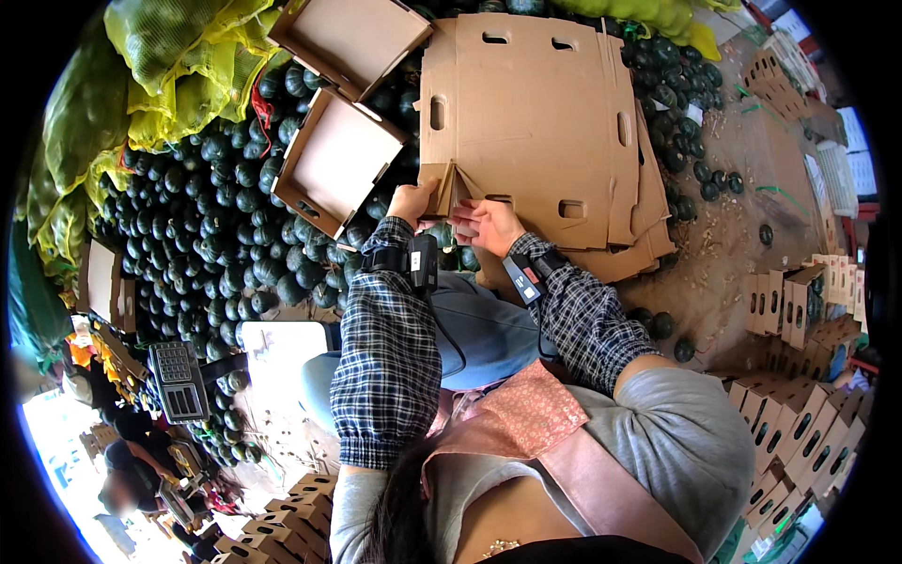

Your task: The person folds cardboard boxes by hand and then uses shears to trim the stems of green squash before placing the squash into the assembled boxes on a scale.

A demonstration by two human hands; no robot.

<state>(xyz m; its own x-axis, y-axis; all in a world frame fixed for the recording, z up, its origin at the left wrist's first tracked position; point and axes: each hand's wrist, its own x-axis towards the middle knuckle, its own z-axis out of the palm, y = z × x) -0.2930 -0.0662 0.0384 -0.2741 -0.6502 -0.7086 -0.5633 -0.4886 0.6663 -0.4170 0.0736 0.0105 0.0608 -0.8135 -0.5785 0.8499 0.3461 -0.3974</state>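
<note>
A flat brown cardboard box blank (526, 122) with oval hand holes lies on a stack of similar sheets in front of me. Its near left corner is creased, with a small flap (440, 188) standing up. My left hand (412, 203) is closed on that flap from the left, thumb on top. My right hand (490, 227) comes from the right and pinches the same corner along the near edge, its fingers bent and pointing left. The undersides of both grips are hidden. Each wrist wears a strapped dark device with a cable.
Two folded open boxes (338, 164) sit left of the stack on a large heap of dark green squashes (216, 226). Yellow net sacks (169, 56) rise at far left. A scale (178, 381) stands at lower left. Stacked boxes (799, 414) line the right. People work at lower left.
</note>
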